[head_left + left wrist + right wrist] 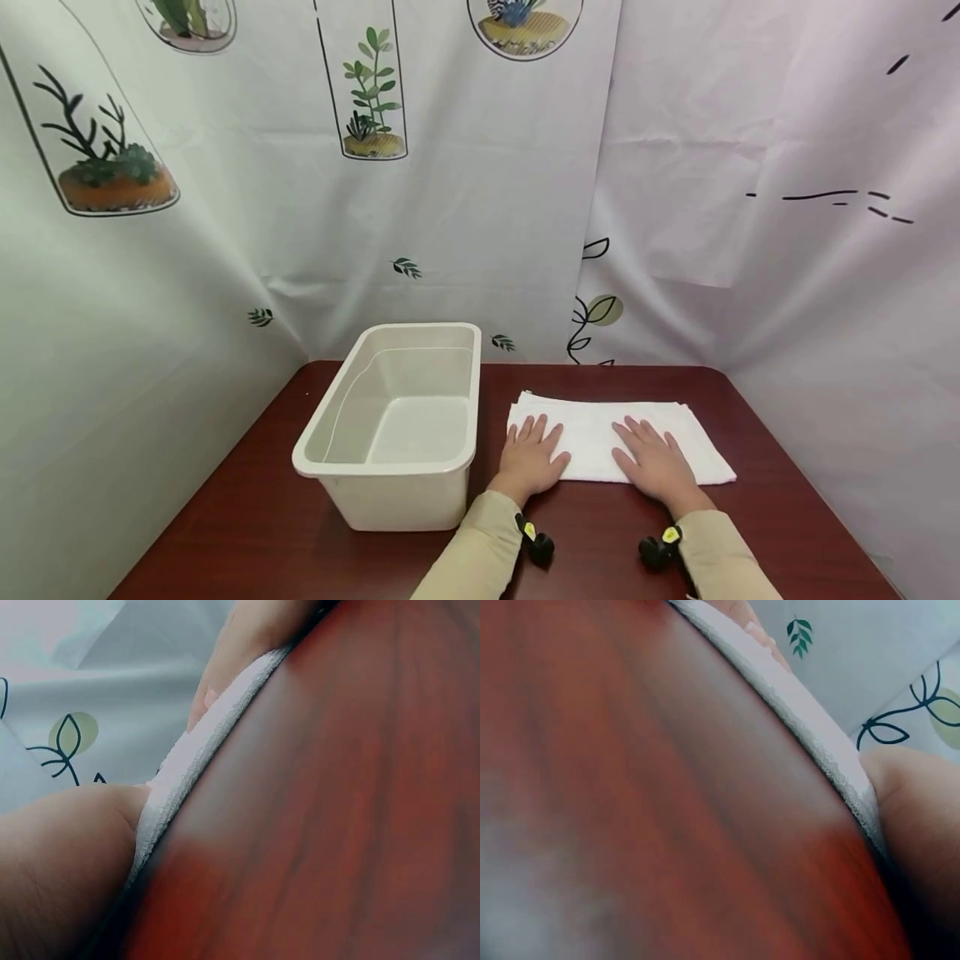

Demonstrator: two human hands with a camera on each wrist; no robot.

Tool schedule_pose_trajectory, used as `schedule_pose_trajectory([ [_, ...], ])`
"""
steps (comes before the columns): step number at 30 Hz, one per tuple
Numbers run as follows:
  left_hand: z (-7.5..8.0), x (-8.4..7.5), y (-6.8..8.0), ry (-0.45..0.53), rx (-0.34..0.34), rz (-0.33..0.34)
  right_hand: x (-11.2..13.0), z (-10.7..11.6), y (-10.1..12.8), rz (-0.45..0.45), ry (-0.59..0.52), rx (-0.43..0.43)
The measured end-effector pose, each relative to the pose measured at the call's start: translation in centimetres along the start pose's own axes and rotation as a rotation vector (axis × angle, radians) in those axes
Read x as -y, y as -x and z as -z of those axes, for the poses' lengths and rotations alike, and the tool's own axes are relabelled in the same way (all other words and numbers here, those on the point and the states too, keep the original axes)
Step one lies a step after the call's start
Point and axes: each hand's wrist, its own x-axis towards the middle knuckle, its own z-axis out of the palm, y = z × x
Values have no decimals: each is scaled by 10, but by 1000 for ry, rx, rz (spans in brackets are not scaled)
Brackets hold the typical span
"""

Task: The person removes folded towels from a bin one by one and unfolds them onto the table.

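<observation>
A folded white towel [592,442] lies flat on the dark red table, right of the middle in the head view. On its left part rests my left hand [527,457], palm down with the fingers spread. My right hand [654,460] lies the same way on the towel's right part. Neither hand grips anything. In the left wrist view the towel's edge [180,769] shows as a thin layer on the table, with part of the left hand [71,855] beside it. The right wrist view has the same edge [795,705] and part of the right hand [922,802].
A cream plastic basin [390,469] stands on the table [600,533] just left of the left hand, with nothing visible inside. Behind and at both sides of the table hangs a white curtain [487,208] printed with plants.
</observation>
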Motion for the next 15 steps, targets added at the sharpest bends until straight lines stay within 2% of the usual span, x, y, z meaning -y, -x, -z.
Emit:
schedule_pose_trajectory([
  [10,-6,12,-14,42,-9,68,-3,-9,-22,3,-21,7],
  [12,-7,13,-16,57,-18,78,-4,-9,-25,0,-34,-25],
  [15,-8,14,-19,105,-84,110,-10,-8,-31,-18,-41,-168],
])
